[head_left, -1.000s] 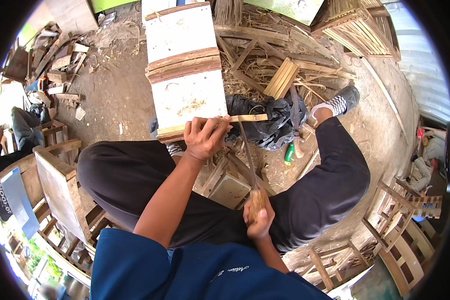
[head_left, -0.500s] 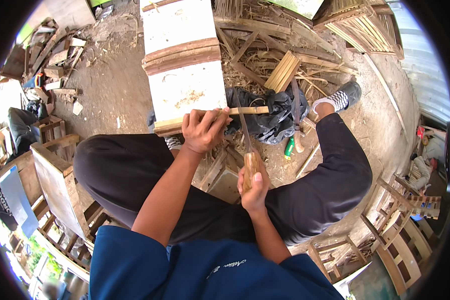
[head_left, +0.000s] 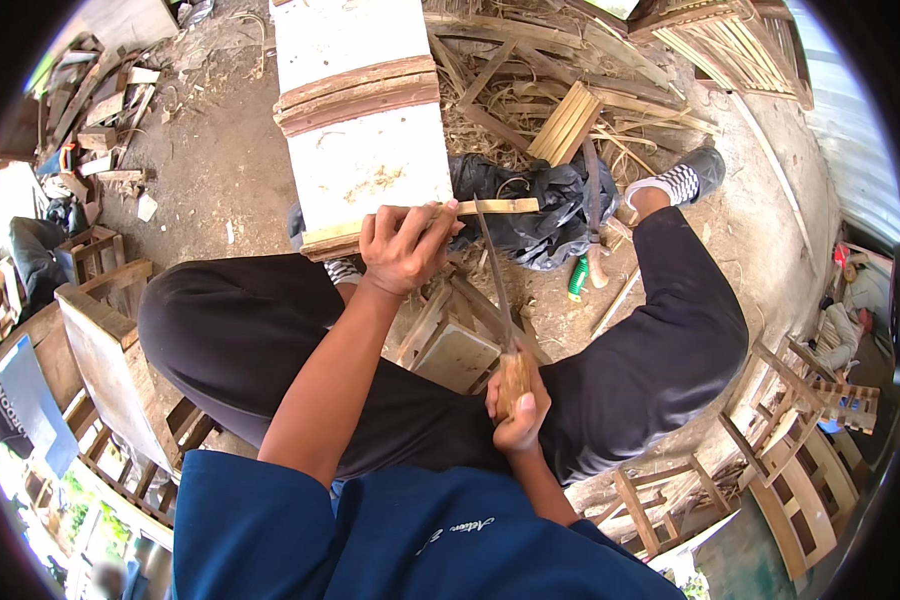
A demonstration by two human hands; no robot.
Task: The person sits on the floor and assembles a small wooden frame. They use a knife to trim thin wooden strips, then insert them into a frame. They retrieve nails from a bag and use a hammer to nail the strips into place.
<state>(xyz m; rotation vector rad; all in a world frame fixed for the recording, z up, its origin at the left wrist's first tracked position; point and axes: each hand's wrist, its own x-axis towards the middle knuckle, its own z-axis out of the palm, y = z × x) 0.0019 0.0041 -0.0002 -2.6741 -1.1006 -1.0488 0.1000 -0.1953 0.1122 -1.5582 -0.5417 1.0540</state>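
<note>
My left hand [head_left: 406, 246] presses a narrow bamboo strip [head_left: 510, 206] down on the near edge of a white-topped bench [head_left: 370, 150]. One end of the strip sticks out past the bench's right side. Closed around a wooden handle, my right hand [head_left: 522, 412] holds a narrow-bladed saw [head_left: 494, 262] low between my thighs. Its blade points away from me, and the tip end lies against the strip just right of my left fingertips. The teeth are too small to make out.
Brown slats [head_left: 358, 92] cross the bench, with sawdust nearby. Black plastic sheeting [head_left: 545, 225], a green-handled tool [head_left: 578, 278] and a bundle of bamboo strips [head_left: 567, 122] lie to the right. Scrap wood [head_left: 100, 135] is piled far left. A wooden frame [head_left: 120, 370] stands left.
My right hand has drawn the saw back toward me, so less of its blade reaches past the strip. My left hand keeps its hold on the strip. The view has shifted slightly.
</note>
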